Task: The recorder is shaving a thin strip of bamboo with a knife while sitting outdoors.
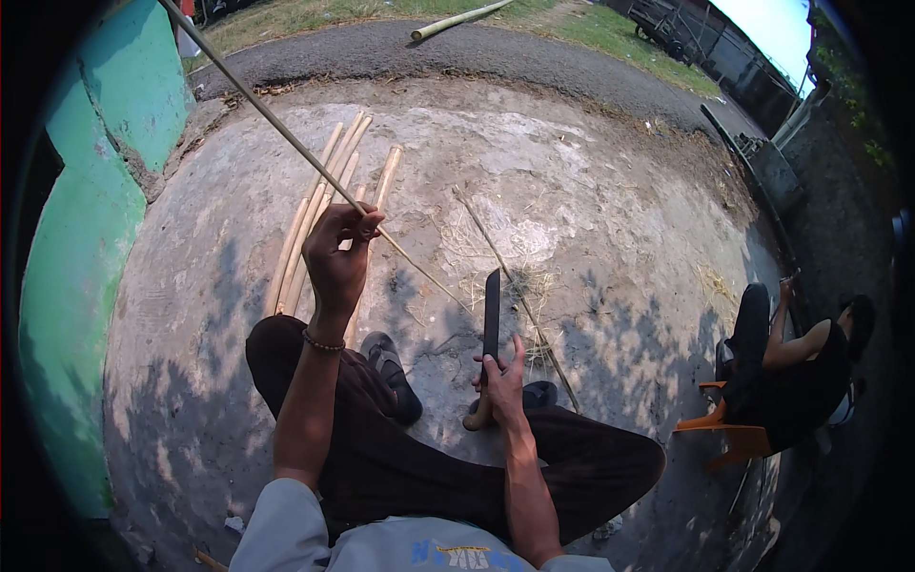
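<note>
— Left hand (335, 250)?
— Raised, fingers curled tight round a long thin bamboo strip (286, 133). Pinched between thumb and fingertips (367, 221), slanting up and away past the fingers toward the green wall (105, 191), trailing down beyond the thumb toward the concrete floor (591, 191).

— And just behind those fingers?
— A bundle of split bamboo slats (319, 205), flat on the concrete, side by side, partly hidden by the knuckles.

— Right hand (500, 386)?
— Lower, closed round the wooden handle of a dark-bladed knife (491, 315). Blade upright above the fingers, tip pointing away; handle end poking out below the palm, near a sandal (391, 367).

— Touching the strip?
— No — blade well apart from the strip, off to the right of the left fingers.

— Anything else close to the right fingers?
— Loose shavings and fibres (496, 276) scattered round the blade, and one more thin stick (519, 296) lying aslant just beyond the knife.

— Further off?
— Another person (801, 367) seated on an orange chair (734, 434), far right of the right hand. A bamboo pole (457, 19) on the grass, far past both hands.
</note>
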